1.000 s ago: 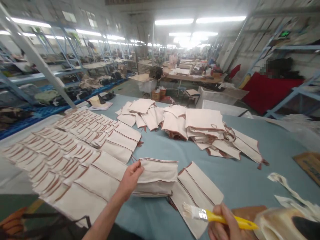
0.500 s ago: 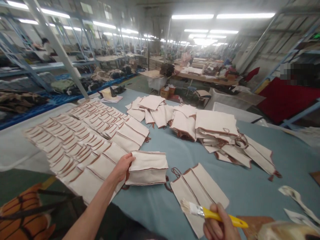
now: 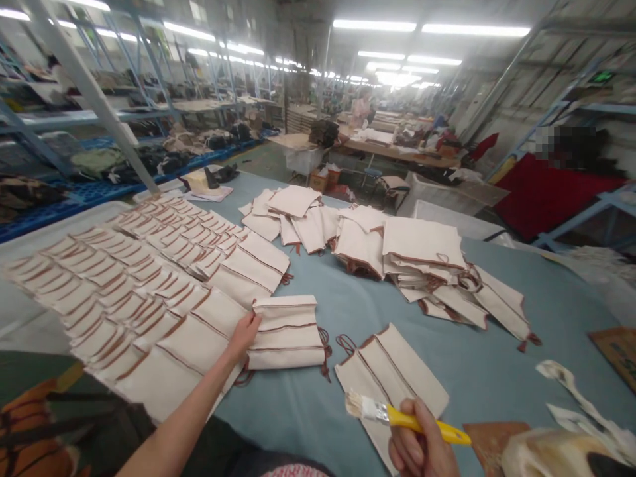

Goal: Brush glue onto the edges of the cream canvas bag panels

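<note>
My left hand (image 3: 245,333) pinches the left edge of a cream canvas pouch (image 3: 285,334) with brown trim, which lies on the blue-grey table cover beside the overlapping rows of similar pouches (image 3: 114,278). Dark brown cords stick out at its right side. In my right hand (image 3: 420,440) is a yellow-handled paintbrush (image 3: 405,419), fingers wrapped round the handle and pale bristles pointing left. Beneath the brush lies another cream pouch (image 3: 412,364), set at a slant, with a cord loop at its upper left corner.
Loose heaps of cream pouches (image 3: 422,242) lie along the far side of the table (image 3: 497,358). White strips (image 3: 586,397), a brown board (image 3: 497,440) and a pale container (image 3: 551,454) are at the lower right. A metal post (image 3: 94,99) rises at the left.
The pouch at my left hand was folded or bulging and now lies flatter, its brown seams showing. My right hand and the brush have shifted slightly left in view, as has the whole scene.
</note>
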A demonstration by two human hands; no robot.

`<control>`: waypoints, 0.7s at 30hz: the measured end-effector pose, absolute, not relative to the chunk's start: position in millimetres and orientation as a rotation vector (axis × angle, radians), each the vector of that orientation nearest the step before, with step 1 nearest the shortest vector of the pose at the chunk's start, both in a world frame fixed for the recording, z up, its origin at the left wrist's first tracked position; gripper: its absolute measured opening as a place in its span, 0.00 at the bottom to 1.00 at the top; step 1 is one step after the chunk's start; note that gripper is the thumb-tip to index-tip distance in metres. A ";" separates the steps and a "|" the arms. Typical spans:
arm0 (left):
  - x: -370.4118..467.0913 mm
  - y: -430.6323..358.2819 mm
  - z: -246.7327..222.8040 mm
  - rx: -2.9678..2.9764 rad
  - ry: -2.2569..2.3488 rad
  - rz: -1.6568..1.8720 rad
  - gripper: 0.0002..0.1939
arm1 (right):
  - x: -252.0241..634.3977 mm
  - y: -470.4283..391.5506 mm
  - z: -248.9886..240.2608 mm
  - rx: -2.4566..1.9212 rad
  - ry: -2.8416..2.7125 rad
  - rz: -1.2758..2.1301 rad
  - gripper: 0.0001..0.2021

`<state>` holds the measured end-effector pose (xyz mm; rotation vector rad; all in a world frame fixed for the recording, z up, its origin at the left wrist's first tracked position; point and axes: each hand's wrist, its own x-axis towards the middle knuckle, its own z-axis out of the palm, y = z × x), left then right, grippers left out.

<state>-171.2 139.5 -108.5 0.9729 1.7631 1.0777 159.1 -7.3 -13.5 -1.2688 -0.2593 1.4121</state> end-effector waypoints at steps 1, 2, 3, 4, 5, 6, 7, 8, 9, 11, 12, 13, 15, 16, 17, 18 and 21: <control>-169.2 133.1 -114.3 0.960 1.779 1.073 0.17 | 160.0 -7.2 -16.1 -1.274 -0.241 1.413 0.26; -166.7 127.1 -119.4 0.939 1.791 1.071 0.17 | 160.7 -6.6 -18.5 -1.278 -0.223 1.416 0.26; -163.6 121.4 -123.8 0.914 1.801 1.073 0.16 | 161.1 -5.6 -20.5 -1.281 -0.209 1.421 0.26; -159.8 116.4 -127.1 0.890 1.807 1.076 0.15 | 161.0 -3.9 -22.1 -1.283 -0.200 1.428 0.26; -155.3 112.0 -129.4 0.868 1.804 1.077 0.15 | 160.6 -1.6 -23.3 -1.286 -0.194 1.433 0.26; -150.1 108.3 -130.6 0.850 1.790 1.074 0.15 | 159.9 1.3 -24.2 -1.288 -0.189 1.437 0.26; -144.3 105.4 -130.9 0.841 1.764 1.065 0.15 | 159.0 4.7 -24.9 -1.288 -0.182 1.439 0.25; -138.1 103.5 -130.2 0.841 1.730 1.053 0.15 | 158.0 8.5 -25.4 -1.286 -0.173 1.442 0.25; -131.8 102.8 -128.9 0.848 1.691 1.036 0.15 | 157.2 12.4 -25.8 -1.283 -0.165 1.447 0.24; -120.5 106.2 -125.0 0.876 1.617 1.000 0.16 | 156.6 20.3 -26.5 -1.279 -0.164 1.473 0.24; -116.5 110.8 -122.8 0.891 1.587 0.982 0.15 | 157.0 23.9 -26.7 -1.280 -0.174 1.490 0.24; -114.1 117.5 -120.6 0.906 1.565 0.966 0.15 | 157.8 27.1 -26.9 -1.281 -0.187 1.503 0.24; -114.9 137.3 -116.4 0.944 1.545 0.935 0.16 | 160.3 32.1 -27.0 -1.284 -0.210 1.509 0.24; -118.2 149.8 -114.6 0.969 1.552 0.922 0.16 | 161.5 33.9 -26.9 -1.286 -0.216 1.505 0.24; -123.0 163.4 -112.9 0.997 1.569 0.907 0.16 | 162.5 35.2 -26.8 -1.289 -0.215 1.501 0.24; -129.0 177.3 -111.4 1.027 1.593 0.890 0.16 | 163.1 36.3 -26.6 -1.292 -0.210 1.498 0.24; -148.6 213.0 -109.6 1.112 1.719 0.840 0.16 | 162.1 37.7 -25.5 -1.307 -0.173 1.483 0.24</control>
